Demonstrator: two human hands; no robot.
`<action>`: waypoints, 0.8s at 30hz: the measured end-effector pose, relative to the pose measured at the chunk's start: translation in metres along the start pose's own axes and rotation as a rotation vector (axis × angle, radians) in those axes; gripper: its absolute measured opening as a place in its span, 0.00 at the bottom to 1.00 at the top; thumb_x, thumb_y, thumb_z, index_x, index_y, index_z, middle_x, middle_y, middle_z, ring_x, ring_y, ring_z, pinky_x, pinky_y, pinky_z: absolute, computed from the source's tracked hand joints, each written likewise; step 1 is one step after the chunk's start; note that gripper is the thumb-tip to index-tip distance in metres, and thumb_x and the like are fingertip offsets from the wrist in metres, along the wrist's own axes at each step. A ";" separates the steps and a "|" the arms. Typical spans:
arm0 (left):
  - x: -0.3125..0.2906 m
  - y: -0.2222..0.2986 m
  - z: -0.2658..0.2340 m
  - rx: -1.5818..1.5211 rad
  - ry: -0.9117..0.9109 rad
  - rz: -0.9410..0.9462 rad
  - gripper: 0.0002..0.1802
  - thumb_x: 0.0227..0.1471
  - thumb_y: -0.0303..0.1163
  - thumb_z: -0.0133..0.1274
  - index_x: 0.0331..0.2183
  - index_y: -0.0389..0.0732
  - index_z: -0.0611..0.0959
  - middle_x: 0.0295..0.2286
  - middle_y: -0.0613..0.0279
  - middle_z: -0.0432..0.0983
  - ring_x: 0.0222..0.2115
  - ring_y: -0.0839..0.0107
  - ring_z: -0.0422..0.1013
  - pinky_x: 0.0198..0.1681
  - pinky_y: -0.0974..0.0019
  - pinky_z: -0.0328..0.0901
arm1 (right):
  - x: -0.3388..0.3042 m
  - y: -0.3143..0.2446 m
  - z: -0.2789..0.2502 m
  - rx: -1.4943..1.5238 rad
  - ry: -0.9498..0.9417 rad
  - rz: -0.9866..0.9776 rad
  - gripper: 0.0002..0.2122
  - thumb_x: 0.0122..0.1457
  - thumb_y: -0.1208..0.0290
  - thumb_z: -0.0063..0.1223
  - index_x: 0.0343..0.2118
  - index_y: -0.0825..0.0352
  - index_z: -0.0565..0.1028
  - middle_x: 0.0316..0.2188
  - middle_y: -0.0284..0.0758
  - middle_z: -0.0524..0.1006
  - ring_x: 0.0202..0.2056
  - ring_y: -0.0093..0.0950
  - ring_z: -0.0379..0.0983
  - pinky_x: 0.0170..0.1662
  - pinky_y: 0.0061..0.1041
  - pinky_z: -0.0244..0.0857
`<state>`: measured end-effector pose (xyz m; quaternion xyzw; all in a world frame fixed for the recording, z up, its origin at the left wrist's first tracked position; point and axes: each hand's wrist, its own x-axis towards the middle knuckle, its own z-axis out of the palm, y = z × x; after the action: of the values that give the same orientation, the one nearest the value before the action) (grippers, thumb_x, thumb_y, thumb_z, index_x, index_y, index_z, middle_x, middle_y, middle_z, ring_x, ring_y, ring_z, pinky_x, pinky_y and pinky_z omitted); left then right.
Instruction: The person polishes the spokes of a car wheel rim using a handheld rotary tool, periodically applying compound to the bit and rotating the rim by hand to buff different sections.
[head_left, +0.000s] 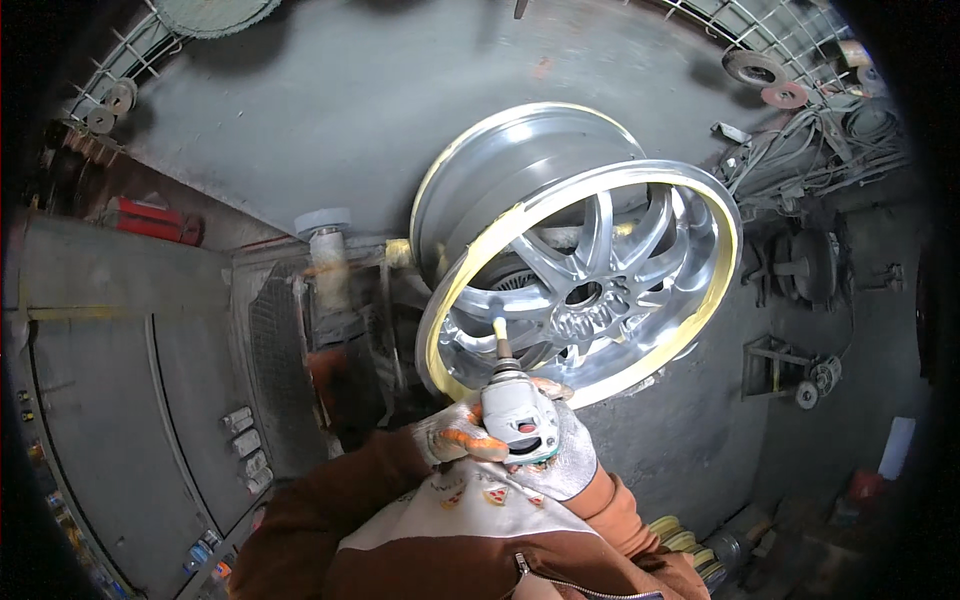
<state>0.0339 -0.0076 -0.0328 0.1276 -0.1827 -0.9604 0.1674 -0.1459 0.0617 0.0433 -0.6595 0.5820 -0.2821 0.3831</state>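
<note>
With both gloved hands I hold a grey straight die grinder [521,418], a slim shaft [503,350] extending from its nose. The shaft's yellow-and-bluish tip [499,324] is over a spoke of a polished alloy wheel [598,235]; whether it touches the metal I cannot tell. My left hand [452,434], in a white and orange glove, is wrapped round the tool's left side. On the opposite side my right hand [570,445] grips the body, its fingers partly hidden behind it. Yellow tape [456,300] runs round the wheel's front rim. The wheel stands tilted, its hollow barrel facing away.
Behind the wheel, a post with a round cap [325,225] stands to the left. A red box [155,220] lies farther left, and several cans [245,445] stand below. Tangled cables [800,150] and abrasive discs [755,68] hang at the upper right. A metal stand [772,368] sits right.
</note>
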 end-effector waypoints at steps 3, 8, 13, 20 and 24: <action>-0.012 -0.019 -0.032 -0.012 0.051 0.023 0.51 0.40 0.32 0.73 0.63 0.38 0.64 0.54 0.60 0.71 0.53 0.70 0.69 0.56 0.63 0.66 | 0.019 -0.003 0.001 -0.215 -0.091 -0.231 0.35 0.49 0.56 0.68 0.56 0.72 0.70 0.52 0.50 0.74 0.52 0.47 0.72 0.57 0.38 0.65; -0.010 -0.034 -0.053 -0.321 0.100 0.014 0.47 0.44 0.28 0.70 0.62 0.37 0.65 0.53 0.61 0.72 0.51 0.72 0.69 0.54 0.65 0.67 | 0.016 -0.006 0.005 -0.065 -0.071 -0.093 0.33 0.48 0.56 0.68 0.55 0.70 0.72 0.51 0.50 0.75 0.52 0.46 0.72 0.57 0.39 0.66; -0.003 0.001 -0.008 -0.146 0.103 -0.081 0.52 0.38 0.35 0.74 0.62 0.38 0.66 0.55 0.59 0.69 0.55 0.70 0.66 0.61 0.62 0.62 | 0.018 -0.017 -0.005 -0.107 -0.039 -0.077 0.31 0.50 0.55 0.67 0.54 0.68 0.73 0.51 0.47 0.75 0.52 0.46 0.72 0.57 0.39 0.65; -0.015 -0.010 -0.024 0.086 0.080 0.076 0.47 0.44 0.36 0.71 0.62 0.38 0.66 0.56 0.57 0.68 0.55 0.69 0.66 0.60 0.61 0.64 | 0.022 -0.004 -0.003 -0.010 -0.040 -0.136 0.31 0.51 0.62 0.66 0.56 0.72 0.69 0.52 0.49 0.73 0.52 0.45 0.72 0.58 0.37 0.65; 0.007 0.008 0.009 0.078 0.008 -0.019 0.51 0.41 0.30 0.72 0.63 0.38 0.62 0.55 0.60 0.68 0.55 0.70 0.65 0.62 0.62 0.60 | 0.005 0.005 -0.013 -0.165 -0.041 -0.151 0.29 0.51 0.63 0.64 0.55 0.71 0.71 0.53 0.48 0.73 0.54 0.43 0.71 0.59 0.35 0.64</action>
<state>0.0272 -0.0140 -0.0228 0.1398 -0.2182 -0.9535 0.1537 -0.1587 0.0542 0.0457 -0.7364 0.5440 -0.2477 0.3169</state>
